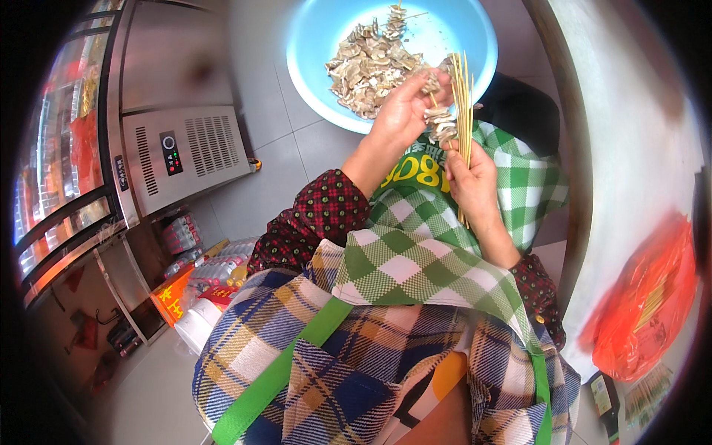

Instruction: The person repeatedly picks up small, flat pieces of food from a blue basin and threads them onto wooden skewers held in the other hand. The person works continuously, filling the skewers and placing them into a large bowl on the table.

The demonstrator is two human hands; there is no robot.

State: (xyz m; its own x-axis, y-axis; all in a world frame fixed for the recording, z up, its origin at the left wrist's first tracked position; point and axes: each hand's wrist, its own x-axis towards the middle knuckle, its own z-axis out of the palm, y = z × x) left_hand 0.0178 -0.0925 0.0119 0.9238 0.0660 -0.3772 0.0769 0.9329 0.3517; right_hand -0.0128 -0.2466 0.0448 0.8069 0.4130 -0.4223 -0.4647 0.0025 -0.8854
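Note:
A wide light-blue plastic basin point(306, 67) holds a heap of sliced grey-brown pieces, perhaps mushroom or meat point(367, 69), and a loaded skewer point(396, 22) near its far side. My left hand point(409, 103) is at the basin's near rim, its fingers around a piece at the upper end of a partly loaded skewer point(442, 125). Lower and to the right, my right hand point(473, 181) grips a bundle of bare bamboo skewers point(463, 117) and the lower end of that same skewer. Both hands are above a green-and-white checked apron point(417, 261) on my lap.
A steel appliance with vents point(211, 144) stands at the left, near packs of bottles point(217, 267) and an orange box point(169, 292). At the right, a red plastic bag with skewers point(645, 311) rests on a white surface point(617, 139) with a dark edge.

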